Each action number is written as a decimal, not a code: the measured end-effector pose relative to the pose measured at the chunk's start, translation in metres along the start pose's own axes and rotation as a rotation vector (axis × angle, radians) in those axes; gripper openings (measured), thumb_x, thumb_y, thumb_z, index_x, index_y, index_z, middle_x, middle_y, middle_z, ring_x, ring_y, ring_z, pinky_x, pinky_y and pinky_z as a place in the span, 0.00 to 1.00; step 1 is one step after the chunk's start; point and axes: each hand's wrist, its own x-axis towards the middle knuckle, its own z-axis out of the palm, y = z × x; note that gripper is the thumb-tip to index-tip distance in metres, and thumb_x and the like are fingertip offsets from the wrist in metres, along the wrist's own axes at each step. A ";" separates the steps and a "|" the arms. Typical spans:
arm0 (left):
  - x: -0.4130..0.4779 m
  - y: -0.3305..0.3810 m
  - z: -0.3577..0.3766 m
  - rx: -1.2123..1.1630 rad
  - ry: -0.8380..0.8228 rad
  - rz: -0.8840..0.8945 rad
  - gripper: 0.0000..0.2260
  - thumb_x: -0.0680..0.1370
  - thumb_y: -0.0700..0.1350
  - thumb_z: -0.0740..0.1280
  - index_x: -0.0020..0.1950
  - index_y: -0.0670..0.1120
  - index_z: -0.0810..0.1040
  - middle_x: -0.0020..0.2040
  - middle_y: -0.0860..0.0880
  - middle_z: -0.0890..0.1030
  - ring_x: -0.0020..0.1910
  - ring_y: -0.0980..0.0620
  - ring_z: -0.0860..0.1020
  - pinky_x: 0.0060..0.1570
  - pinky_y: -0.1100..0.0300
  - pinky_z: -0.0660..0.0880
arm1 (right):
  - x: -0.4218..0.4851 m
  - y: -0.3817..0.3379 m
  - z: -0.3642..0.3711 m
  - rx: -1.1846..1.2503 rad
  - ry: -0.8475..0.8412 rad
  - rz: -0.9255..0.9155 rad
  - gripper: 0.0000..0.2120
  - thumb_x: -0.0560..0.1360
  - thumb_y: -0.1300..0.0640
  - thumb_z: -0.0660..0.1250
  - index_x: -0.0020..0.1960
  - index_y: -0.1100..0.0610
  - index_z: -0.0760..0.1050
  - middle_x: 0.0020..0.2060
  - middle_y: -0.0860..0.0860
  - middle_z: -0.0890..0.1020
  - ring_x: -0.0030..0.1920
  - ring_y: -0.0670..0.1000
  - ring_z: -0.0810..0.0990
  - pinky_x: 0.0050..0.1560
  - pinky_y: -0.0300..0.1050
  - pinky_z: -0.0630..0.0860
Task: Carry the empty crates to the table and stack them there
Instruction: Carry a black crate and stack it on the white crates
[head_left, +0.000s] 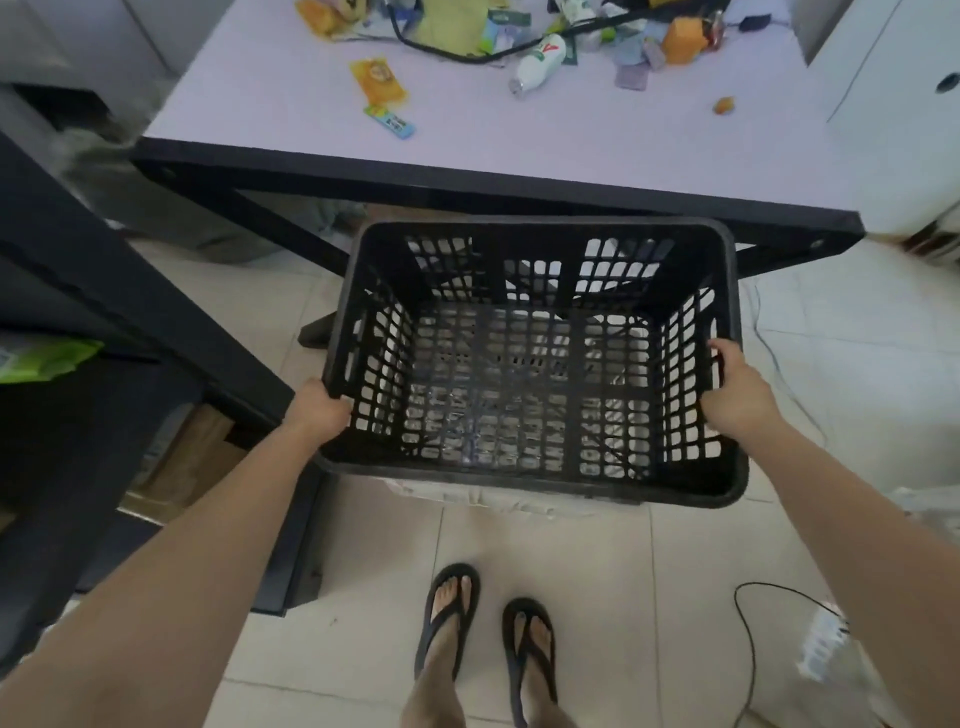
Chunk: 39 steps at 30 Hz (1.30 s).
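An empty black lattice crate (530, 483) hangs in the air in front of me, above the tiled floor and just short of the table's near edge. My left hand (319, 408) grips its left rim. My right hand (735, 387) holds the right wall by the handle slot. The pale table (519, 156) with a black edge lies beyond the crate, its near half bare.
Packets, a white bottle (540, 62), wrappers and a black cable litter the far part of the table. A dark shelf unit (104, 364) stands at my left. A black cord (748, 649) and plastic bags lie on the floor at right. My feet in sandals (488, 639) stand below the crate.
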 end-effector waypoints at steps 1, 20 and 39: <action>0.003 -0.001 0.002 -0.115 -0.026 -0.006 0.18 0.76 0.38 0.64 0.65 0.37 0.70 0.59 0.36 0.77 0.56 0.39 0.76 0.50 0.52 0.74 | 0.004 0.000 -0.003 0.016 -0.012 0.007 0.34 0.72 0.71 0.59 0.72 0.46 0.58 0.53 0.58 0.76 0.47 0.61 0.78 0.48 0.60 0.79; 0.027 0.020 -0.029 -0.332 -0.081 0.008 0.19 0.74 0.29 0.58 0.63 0.41 0.72 0.42 0.45 0.78 0.41 0.51 0.77 0.40 0.61 0.74 | 0.019 0.006 0.007 0.142 0.127 0.032 0.22 0.75 0.67 0.60 0.63 0.47 0.70 0.47 0.53 0.77 0.42 0.58 0.81 0.42 0.60 0.81; 0.018 0.033 -0.028 -0.279 0.005 0.079 0.13 0.75 0.41 0.66 0.58 0.45 0.70 0.42 0.49 0.76 0.41 0.51 0.77 0.35 0.60 0.71 | 0.017 -0.004 0.007 0.059 -0.007 0.005 0.38 0.74 0.62 0.64 0.76 0.41 0.50 0.67 0.61 0.60 0.37 0.52 0.72 0.36 0.41 0.71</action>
